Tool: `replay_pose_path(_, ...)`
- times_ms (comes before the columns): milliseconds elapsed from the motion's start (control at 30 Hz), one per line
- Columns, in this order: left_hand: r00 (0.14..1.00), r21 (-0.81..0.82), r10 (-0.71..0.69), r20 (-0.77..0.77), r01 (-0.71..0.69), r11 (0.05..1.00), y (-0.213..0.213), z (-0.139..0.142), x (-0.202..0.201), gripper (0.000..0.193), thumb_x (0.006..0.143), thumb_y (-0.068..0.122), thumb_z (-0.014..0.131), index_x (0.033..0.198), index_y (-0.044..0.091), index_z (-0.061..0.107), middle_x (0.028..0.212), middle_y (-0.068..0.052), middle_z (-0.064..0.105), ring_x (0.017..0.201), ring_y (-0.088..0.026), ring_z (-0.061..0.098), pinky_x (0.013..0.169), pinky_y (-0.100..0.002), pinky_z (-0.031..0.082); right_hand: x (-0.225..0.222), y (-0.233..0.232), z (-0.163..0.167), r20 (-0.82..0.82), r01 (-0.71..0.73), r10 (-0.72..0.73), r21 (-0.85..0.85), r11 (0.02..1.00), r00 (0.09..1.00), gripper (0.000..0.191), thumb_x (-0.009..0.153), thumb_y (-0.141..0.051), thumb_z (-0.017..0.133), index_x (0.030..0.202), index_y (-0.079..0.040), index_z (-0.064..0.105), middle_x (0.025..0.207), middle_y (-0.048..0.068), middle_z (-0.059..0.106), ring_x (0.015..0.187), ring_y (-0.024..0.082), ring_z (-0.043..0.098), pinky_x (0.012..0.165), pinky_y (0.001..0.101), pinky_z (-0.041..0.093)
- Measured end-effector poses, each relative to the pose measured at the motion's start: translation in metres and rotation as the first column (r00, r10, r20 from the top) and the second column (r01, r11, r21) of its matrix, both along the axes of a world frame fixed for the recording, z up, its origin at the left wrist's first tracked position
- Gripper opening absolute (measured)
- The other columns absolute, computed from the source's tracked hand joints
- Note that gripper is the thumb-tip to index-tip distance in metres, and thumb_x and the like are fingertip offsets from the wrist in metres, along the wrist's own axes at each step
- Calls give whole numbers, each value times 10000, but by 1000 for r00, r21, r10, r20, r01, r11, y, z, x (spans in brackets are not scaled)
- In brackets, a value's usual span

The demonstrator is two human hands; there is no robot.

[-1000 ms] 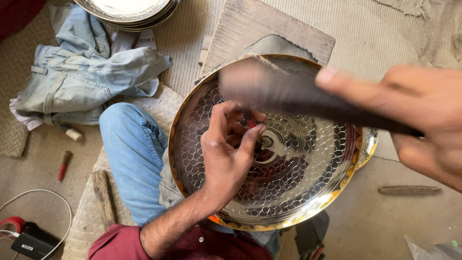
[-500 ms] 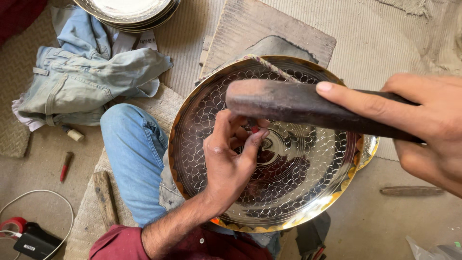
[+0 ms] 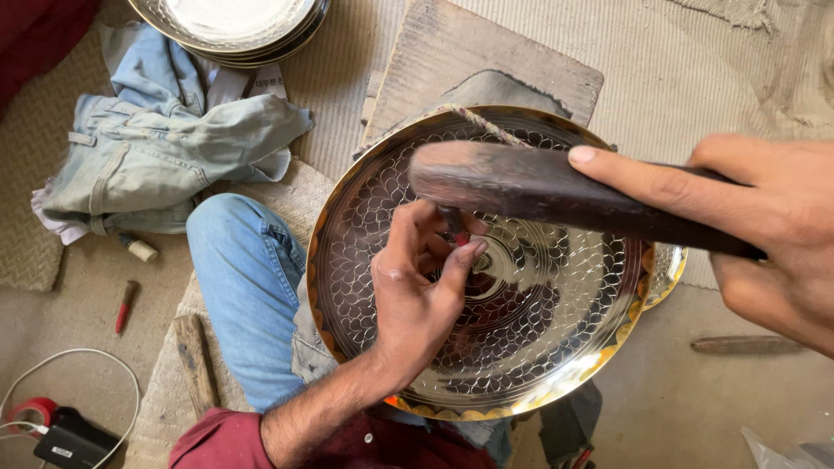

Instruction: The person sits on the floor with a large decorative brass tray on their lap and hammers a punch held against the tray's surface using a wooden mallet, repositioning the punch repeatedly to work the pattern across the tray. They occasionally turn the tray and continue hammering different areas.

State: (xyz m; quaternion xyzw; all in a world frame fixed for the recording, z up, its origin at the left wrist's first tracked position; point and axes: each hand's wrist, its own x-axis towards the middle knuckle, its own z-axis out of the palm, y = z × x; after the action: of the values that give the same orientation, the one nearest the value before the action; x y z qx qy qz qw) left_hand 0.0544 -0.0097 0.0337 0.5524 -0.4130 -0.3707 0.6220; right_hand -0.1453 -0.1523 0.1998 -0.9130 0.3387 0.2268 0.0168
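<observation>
I am seeing the dark wooden mallet (image 3: 539, 193) hiding part of the shiny scale-patterned metal plate (image 3: 556, 347). At three o'clock the frame edge is cutting off my right hand (image 3: 764, 234). My left hand (image 3: 417, 295) is covering most of the thin punch, leaving its tip unreadable. At twelve o'clock the stacked silver dishes (image 3: 234, 26) are running off-frame.

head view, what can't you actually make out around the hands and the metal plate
- Punch tip: hidden by the left hand fingers pinching it and the wooden mallet above.
- Right hand: cut off by the right edge.
- Plate far rim: partly covered by the mallet.
- Stacked plates: cut off by the top edge.
- What props the plate up: hidden beneath it.
</observation>
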Motion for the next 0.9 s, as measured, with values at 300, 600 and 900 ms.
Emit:
replay_pose_path(300, 999, -50, -26, -23, 25, 998, 3, 0, -3, 360, 993, -37, 678, 1304, 35, 511, 1087, -94, 753, 794, -79, 724, 660, -218, 657, -30, 1, -4, 478, 101, -102, 28, 995, 873, 701, 879, 145, 587, 1536, -86, 517, 944, 86, 713, 517, 99, 491, 564, 270, 432)
replay_pose_path(600, 998, -36, -58, -10, 58, 998, 3, -2, -3, 369, 986, -27, 686, 1300, 55, 510, 1076, -67, 733, 721, -51, 652, 586, -204, 623, -52, 4, -10, 544, -11, 56, -86, 996, 837, 709, 911, 129, 611, 1588, -46, 493, 866, 90, 651, 622, 139, 517, 619, 258, 453)
replay_pose_path(900, 998, -75, -34, 56, 39, 996, 4, -9, -5, 364, 976, -41, 702, 1278, 67, 528, 1037, -60, 729, 724, -60, 645, 608, -221, 619, -51, 7, -12, 578, 107, -71, -28, 994, 813, 792, 832, 110, 621, 1552, -184, 475, 816, 55, 647, 640, 156, 542, 608, 305, 475)
